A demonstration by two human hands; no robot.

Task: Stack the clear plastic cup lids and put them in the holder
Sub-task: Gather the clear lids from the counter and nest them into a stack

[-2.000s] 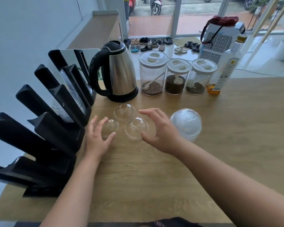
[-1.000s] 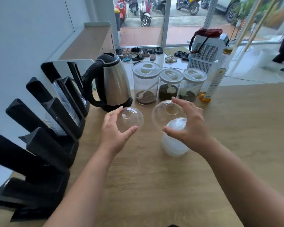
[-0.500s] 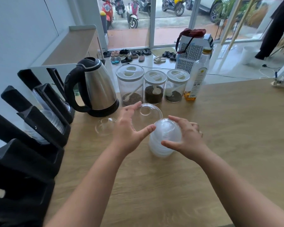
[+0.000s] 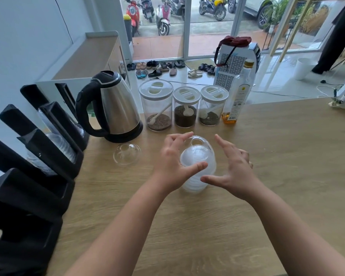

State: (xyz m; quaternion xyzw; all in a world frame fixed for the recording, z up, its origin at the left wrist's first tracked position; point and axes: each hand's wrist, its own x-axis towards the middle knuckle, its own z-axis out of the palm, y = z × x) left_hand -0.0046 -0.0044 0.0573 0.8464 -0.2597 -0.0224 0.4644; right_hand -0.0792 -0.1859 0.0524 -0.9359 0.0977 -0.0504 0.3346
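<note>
One lid (image 4: 126,154) remains loose on the counter (image 4: 267,176) beside the kettle (image 4: 116,108). Half a second ago the left hand (image 4: 172,168) carried a dome; now it pinches it onto the stack (image 4: 197,166), while the right hand (image 4: 232,172), fingers spread, has let go. The holder (image 4: 48,152) waits.

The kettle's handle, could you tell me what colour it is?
Black, on a shiny steel kettle, seen in the head view.

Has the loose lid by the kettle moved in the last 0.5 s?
No. The loose lid sits on the table just in front of the kettle, left of the stack, as before; only the camera shifted.
</note>
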